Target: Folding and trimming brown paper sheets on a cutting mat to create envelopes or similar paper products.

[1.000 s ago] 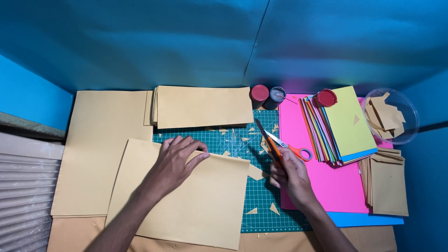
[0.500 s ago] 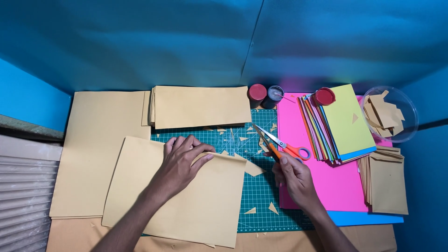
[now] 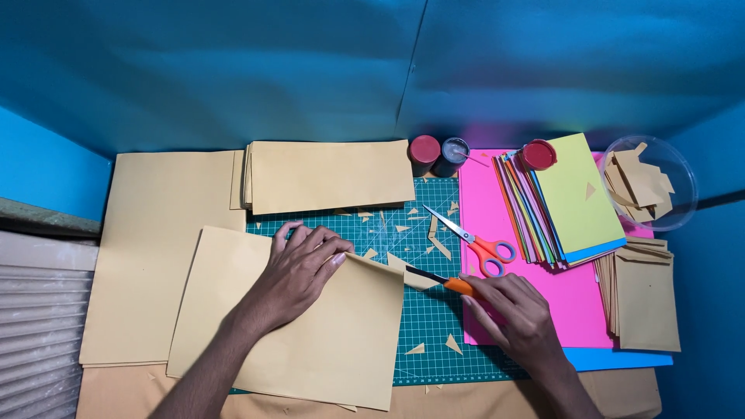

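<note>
Left hand (image 3: 299,268), fingers spread, is pressing tan paper sheet (image 3: 310,341) flat | right hand (image 3: 516,310), fingers clamped, is guiding orange-handled craft knife (image 3: 442,281) | best kept steady.

Left hand (image 3: 299,268) flat, right hand (image 3: 512,306) gripping.

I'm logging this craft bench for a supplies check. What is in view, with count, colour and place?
cutting mat: one, green, centre
folded sheet: one, tan, under left hand
tan stack: one, back centre
scissors: one pair, orange handles, mat's right edge
craft knife: one, orange, in right hand
coloured paper stack: one, green on top, on pink sheet
bowl: one, clear, far right, holding scraps
left hand: pressing sheet
right hand: gripping knife
</note>
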